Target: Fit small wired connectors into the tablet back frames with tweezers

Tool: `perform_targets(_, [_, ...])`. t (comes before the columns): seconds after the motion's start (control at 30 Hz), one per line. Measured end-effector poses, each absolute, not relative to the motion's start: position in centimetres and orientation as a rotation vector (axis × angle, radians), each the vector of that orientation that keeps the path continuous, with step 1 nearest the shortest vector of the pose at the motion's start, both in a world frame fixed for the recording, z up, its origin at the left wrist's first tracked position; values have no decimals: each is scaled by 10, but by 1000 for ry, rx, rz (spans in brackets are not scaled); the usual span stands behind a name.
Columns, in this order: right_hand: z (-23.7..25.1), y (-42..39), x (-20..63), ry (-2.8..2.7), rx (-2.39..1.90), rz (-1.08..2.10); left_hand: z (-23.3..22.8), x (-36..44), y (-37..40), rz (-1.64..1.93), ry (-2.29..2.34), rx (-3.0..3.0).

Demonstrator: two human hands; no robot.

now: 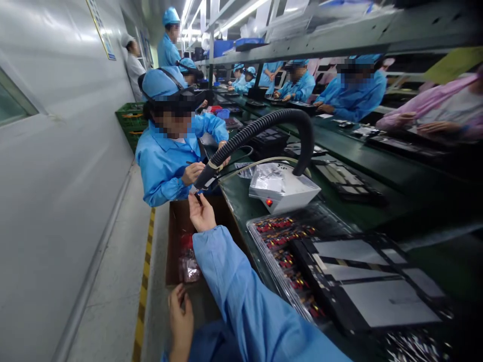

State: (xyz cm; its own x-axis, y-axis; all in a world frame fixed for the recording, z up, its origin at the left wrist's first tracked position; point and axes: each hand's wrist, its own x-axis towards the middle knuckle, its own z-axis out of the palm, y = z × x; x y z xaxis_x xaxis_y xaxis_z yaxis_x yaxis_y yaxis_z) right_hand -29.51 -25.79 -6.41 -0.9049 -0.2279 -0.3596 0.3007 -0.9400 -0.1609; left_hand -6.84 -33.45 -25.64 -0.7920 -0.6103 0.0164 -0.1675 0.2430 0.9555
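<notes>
My right hand is stretched forward at the mouth of a black corrugated hose. Its thumb and fingers are closed in a pinch at the hose's tip; whatever they hold is too small to make out. The hose arches from a white box-shaped unit with a lit red switch. My left hand hangs low at the near edge of a brown carton, fingers loosely curled, thumb apart, nothing seen in it. Clear plastic bags with something red lie in the carton.
On the green bench, a clear tray holds several small red and black parts, partly under a black frame with grey panels. A co-worker in blue sits just beyond the carton. Yellow-black tape marks the floor. A shelf runs overhead.
</notes>
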Motion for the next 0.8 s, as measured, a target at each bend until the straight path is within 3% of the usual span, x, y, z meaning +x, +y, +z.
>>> perform_targets(0.4, [-65,-232,-248,758,458,-2442,-234,-118,-305,-1808,-1985,667])
perform_targets(0.6, [3,-181,-186,1081,347,-2432,-156,-133,-251,-2089,-1745,323])
perform_targets(0.8, [70,-69,-64,1392,388,-2724,-74,-97,-175,-2255,-1825,-436])
